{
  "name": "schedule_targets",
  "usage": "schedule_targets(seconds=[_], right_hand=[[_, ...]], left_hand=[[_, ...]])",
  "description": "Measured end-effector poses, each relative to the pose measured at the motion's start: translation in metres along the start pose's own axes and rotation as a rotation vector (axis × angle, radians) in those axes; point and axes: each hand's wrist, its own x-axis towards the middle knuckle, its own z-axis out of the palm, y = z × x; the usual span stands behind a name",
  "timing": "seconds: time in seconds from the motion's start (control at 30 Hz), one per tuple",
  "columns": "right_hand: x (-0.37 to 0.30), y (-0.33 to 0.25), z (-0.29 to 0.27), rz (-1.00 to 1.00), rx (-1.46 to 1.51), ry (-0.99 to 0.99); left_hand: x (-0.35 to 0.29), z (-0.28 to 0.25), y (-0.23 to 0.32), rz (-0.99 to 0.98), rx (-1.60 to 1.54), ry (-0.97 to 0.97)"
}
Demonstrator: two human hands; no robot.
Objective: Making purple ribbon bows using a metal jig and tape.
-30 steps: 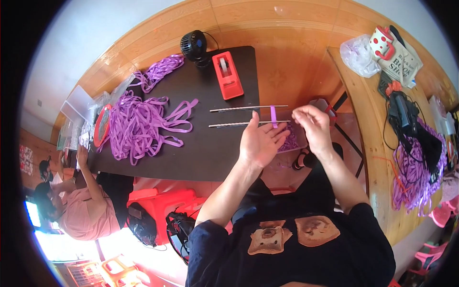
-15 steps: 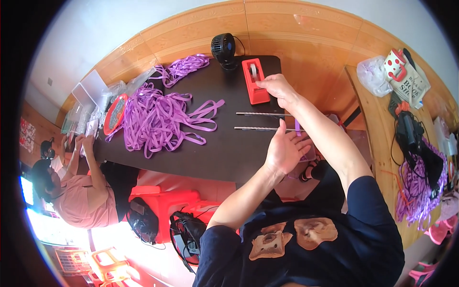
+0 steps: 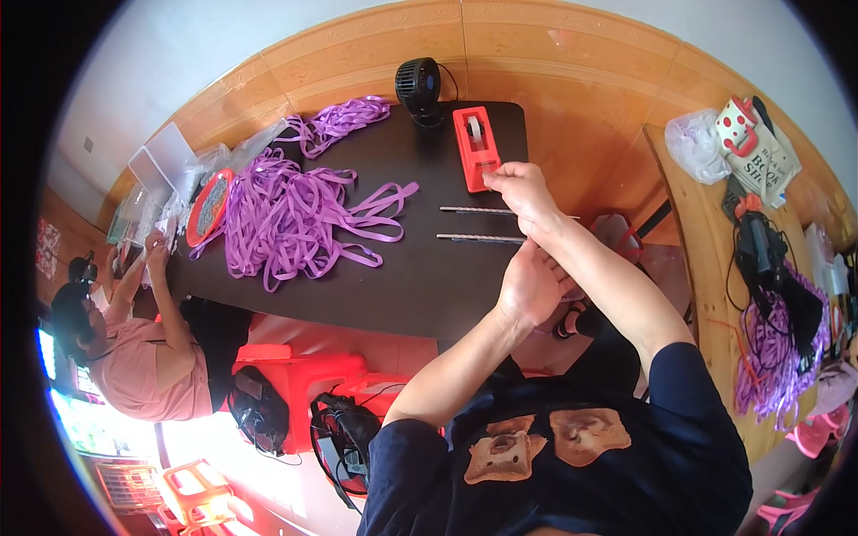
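My right hand (image 3: 521,193) is closed in a pinch by the near end of a red tape dispenser (image 3: 476,150), which holds a roll of clear tape (image 3: 475,129). Whatever the pinched fingertips hold is too small to make out. Below it my left hand (image 3: 534,288) lies palm up and open, its fingers partly behind my right wrist. Two thin metal rods stick out side by side across the dark table, the far rod (image 3: 474,210) and the near rod (image 3: 474,238). Their right ends are mostly hidden by my hands.
A big heap of purple straps (image 3: 281,214) covers the left of the dark table (image 3: 393,286), with a smaller bundle (image 3: 344,121) behind. A black fan (image 3: 418,89) stands at the back. Left sit a red tray (image 3: 211,210) and a person (image 3: 147,357). A wooden table (image 3: 706,268) is at right.
My right hand has drawn back slightly from the dispenser, toward me. My left hand stays open, and its fingers are now more covered by my right wrist.
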Motion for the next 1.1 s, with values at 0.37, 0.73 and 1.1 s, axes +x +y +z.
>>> schedule_targets(seconds=[0.37, 0.73, 1.1], right_hand=[[0.041, 0.055, -0.047, -0.523, -0.704, 0.16], [-0.014, -0.032, -0.132, 0.21, -0.432, -0.637], [-0.013, -0.016, -0.14, 0.122, -0.486, -0.822]], left_hand=[[0.009, -0.003, -0.007, -0.09, -0.026, -0.004], [0.004, -0.007, 0.002, -0.072, 0.035, 0.014], [0.006, -0.009, -0.001, -0.072, 0.048, -0.02]])
